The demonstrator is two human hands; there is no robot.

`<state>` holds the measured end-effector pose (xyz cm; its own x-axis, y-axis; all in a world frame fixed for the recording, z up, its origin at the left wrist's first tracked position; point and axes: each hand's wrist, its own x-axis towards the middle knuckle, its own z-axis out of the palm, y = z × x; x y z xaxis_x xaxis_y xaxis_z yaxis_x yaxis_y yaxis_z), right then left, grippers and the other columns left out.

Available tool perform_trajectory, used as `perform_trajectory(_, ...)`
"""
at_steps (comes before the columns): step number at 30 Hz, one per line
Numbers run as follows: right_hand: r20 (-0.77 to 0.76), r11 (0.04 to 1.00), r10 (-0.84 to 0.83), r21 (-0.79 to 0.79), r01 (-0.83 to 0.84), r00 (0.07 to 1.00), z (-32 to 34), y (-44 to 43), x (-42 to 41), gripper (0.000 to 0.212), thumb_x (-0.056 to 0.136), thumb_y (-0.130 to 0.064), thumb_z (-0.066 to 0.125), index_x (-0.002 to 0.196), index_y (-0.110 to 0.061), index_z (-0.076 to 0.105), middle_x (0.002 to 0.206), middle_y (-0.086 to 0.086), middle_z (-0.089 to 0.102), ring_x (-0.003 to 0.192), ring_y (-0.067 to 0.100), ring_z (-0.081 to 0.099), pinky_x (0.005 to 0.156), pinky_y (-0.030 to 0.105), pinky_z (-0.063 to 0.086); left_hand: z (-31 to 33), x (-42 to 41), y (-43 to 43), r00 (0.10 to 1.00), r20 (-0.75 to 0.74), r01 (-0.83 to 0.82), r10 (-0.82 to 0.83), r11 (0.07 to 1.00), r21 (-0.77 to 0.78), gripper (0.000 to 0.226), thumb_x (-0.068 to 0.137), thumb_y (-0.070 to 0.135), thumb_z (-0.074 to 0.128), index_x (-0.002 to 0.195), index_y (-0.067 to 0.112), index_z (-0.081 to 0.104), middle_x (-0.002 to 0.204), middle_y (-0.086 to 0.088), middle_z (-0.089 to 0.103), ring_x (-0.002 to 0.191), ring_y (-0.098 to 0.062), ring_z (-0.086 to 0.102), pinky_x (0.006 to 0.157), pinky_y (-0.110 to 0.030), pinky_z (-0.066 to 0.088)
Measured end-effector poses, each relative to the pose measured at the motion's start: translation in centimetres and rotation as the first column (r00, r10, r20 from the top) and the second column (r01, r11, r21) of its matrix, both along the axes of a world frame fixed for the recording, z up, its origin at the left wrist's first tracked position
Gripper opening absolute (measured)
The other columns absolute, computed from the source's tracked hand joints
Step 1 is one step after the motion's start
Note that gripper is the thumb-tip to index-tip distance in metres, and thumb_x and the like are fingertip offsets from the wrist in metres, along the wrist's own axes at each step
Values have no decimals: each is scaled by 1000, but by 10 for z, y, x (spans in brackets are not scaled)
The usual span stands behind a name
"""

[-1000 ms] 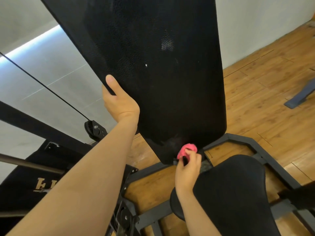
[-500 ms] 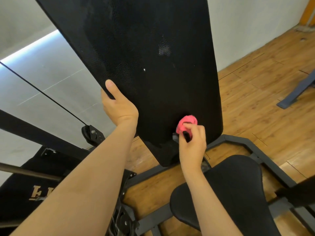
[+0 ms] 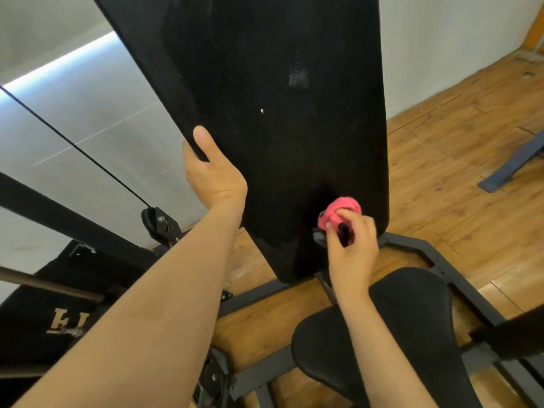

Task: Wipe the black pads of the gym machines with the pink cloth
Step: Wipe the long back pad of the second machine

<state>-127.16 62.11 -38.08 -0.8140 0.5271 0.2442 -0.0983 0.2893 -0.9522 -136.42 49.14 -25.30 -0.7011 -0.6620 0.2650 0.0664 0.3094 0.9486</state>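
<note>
**gymrat22:** Wood floor [image 3: 441, 178], pale wall [image 3: 447, 39], tall back pad [image 3: 279, 119] up front. Why's the left hand [image 3: 213, 175] on its edge?

**mopguy:** Bracing it, probably. It grips the edge, thumb flat on the face, other fingers hidden behind. The right hand [image 3: 351, 248] has its fingers bunched around the pink cloth [image 3: 343, 210], balled just past the fingertips and pressed low on that pad. The seat pad [image 3: 412, 325], below the wrist, looks next.

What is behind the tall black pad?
The left hand grips the edge of the pad: thumb in front, fingers hidden behind. Beside that edge a grey wall and a cable show. The pad's mounting is covered.
</note>
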Motion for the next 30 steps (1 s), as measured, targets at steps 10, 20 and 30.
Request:
perform_trajectory(10, 158, 964, 202, 141, -225, 967, -63, -52, 23, 28, 74, 0, 76, 94, -15, 64, 98, -2, 53, 91, 12, 54, 75, 13, 42, -2, -2, -1, 1000, -19, -6, 6, 1000, 16, 48, 103, 45, 26, 137, 18, 46, 124, 11, 52, 119, -4, 44, 95, -16, 27)
perform_trajectory(20, 36, 970, 235, 51, -236, 971, -38, -51, 24, 28, 77, -5, 74, 101, -18, 66, 100, -5, 54, 94, 7, 54, 77, 16, 48, -5, -5, -6, 999, -47, -1, -1, 1000, -27, 50, 102, 46, 25, 133, 16, 50, 129, 5, 56, 120, -9, 48, 102, -22, 34)
perform_trajectory(30, 16, 915, 318, 256, -311, 948, -48, -54, 11, 31, 72, -3, 77, 98, -16, 65, 96, -1, 53, 90, 14, 53, 73, 21, 50, -8, -6, -13, 998, 11, 54, -54, 997, -57, 63, 99, 53, 19, 147, 15, 34, 148, -1, 43, 136, -13, 35, 115, -30, 24)
